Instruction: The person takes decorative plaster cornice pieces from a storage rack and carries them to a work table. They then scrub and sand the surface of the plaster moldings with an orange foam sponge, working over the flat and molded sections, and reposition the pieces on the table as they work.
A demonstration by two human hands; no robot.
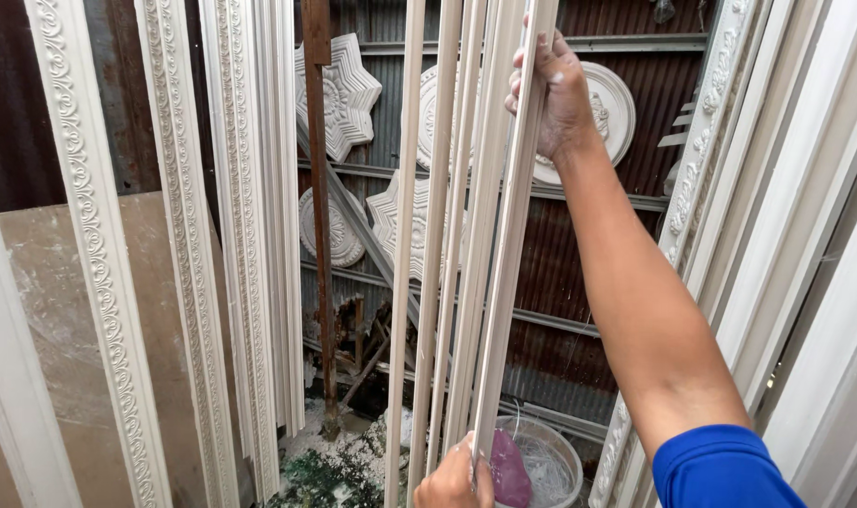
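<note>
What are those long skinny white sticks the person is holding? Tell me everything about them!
The bundle of thin strips is off-white, plain and smooth, looking like plaster or cast moulding. Several long narrow lengths stand nearly upright, side by side, running past the top of the picture. The right hand grips them high up; the left hand holds them near the bottom. Ornate carved mouldings lean to their left.

An open gap lies between the ornate moulding strips [245, 235] leaning on the left and the bundle of plain strips [466, 235] at centre, interrupted only by a rusty upright post [320, 235]. To the right of the bundle, the raised right forearm [626, 282] and the stacked white mouldings [786, 235] close off passage. Low down, a clear plastic bucket [550, 461] stands just beside the bundle's foot.
</note>
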